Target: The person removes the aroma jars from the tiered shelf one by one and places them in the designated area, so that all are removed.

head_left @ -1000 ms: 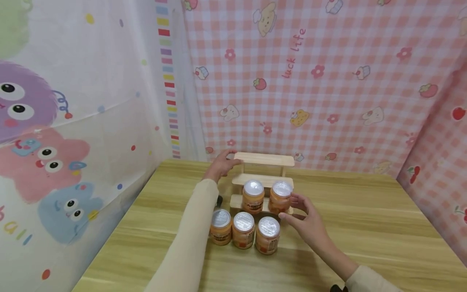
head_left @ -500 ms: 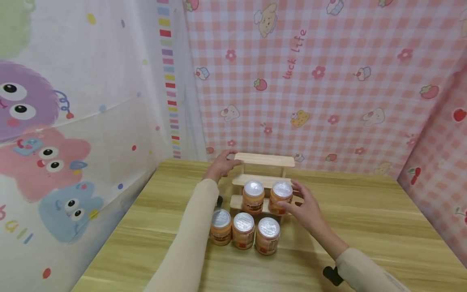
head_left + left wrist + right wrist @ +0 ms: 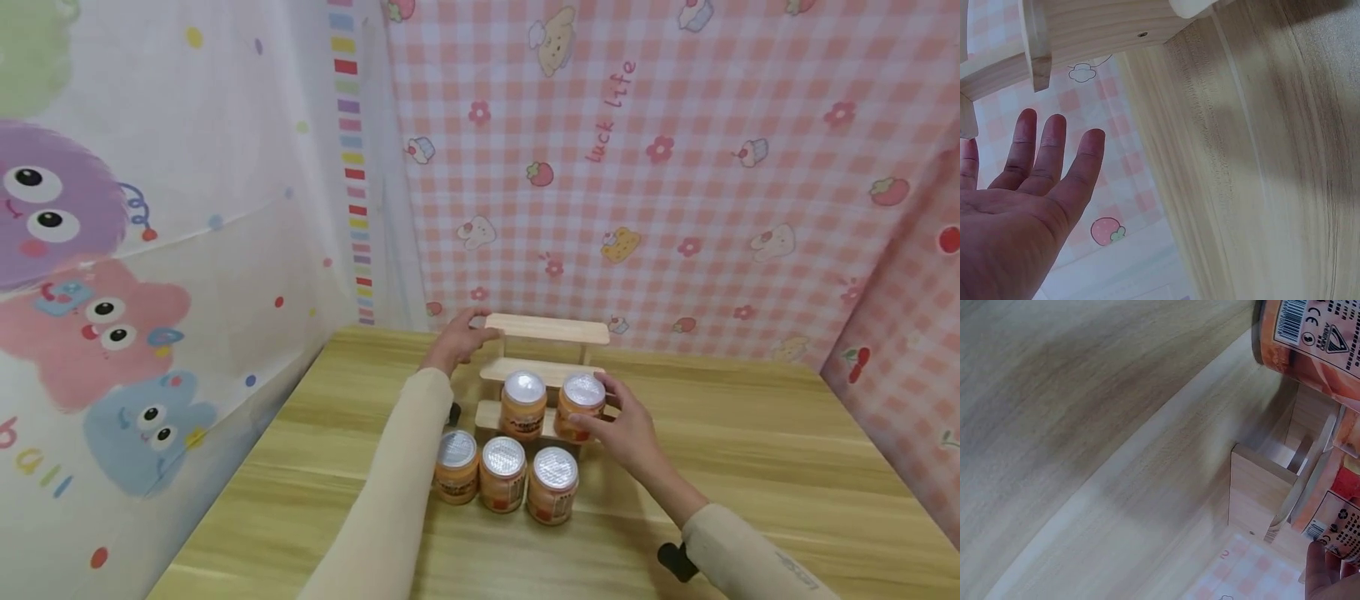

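Note:
A small wooden step rack (image 3: 547,328) with three tiers stands at the back of the table. My left hand (image 3: 459,340) holds the left end of its top board, thumb in front; several fingers (image 3: 1050,147) stretch out past the wood in the left wrist view. On the lowest tier sit two orange-labelled jars with silvery lids. My right hand (image 3: 630,429) grips the right-hand jar (image 3: 581,408), thumb at its front and fingers round its right side. The other jar (image 3: 522,408) stands just left of it. Its fingertips behind the jar are partly hidden.
Three similar jars, left (image 3: 456,475), middle (image 3: 502,479) and right (image 3: 552,493), stand upright in a row before the rack. The wood-grain table (image 3: 735,450) meets a pink checked cloth (image 3: 660,200) behind and a white printed cloth (image 3: 247,250) at left.
My right hand has moved up and closer round the right-hand jar, thumb now against its front. The left hand has stayed at the rack's top board. The jars stand as before.

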Demonstrator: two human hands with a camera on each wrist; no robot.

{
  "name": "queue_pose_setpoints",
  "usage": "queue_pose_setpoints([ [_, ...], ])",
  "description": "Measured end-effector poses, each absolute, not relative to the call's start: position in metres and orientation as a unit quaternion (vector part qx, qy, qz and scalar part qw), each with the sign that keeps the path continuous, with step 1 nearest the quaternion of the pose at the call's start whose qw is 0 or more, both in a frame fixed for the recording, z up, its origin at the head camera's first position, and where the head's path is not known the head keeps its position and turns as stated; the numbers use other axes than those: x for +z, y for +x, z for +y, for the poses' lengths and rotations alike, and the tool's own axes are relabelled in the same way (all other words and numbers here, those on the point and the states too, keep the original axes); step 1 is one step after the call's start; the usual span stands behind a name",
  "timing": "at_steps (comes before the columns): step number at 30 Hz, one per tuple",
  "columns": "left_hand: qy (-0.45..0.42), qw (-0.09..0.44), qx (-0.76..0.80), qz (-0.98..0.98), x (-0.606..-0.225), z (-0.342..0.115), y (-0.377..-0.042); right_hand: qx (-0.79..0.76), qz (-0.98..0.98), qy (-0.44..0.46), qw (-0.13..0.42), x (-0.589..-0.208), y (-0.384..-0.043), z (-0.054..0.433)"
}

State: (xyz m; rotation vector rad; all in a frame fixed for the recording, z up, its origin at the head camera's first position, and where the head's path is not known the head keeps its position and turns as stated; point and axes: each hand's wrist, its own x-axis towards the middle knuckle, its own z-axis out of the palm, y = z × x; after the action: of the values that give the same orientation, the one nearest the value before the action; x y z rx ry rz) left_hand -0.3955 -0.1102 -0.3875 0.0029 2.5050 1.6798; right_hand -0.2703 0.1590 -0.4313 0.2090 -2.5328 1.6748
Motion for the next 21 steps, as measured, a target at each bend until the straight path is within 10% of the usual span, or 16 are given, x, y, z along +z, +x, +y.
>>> queue_pose_setpoints([
  [21, 0.006, 0.061, 0.549, 0.834, -0.386, -0.110, -0.394, 0.561, -0.823, 0.067, 0.060, -0.430, -0.254, 0.174],
])
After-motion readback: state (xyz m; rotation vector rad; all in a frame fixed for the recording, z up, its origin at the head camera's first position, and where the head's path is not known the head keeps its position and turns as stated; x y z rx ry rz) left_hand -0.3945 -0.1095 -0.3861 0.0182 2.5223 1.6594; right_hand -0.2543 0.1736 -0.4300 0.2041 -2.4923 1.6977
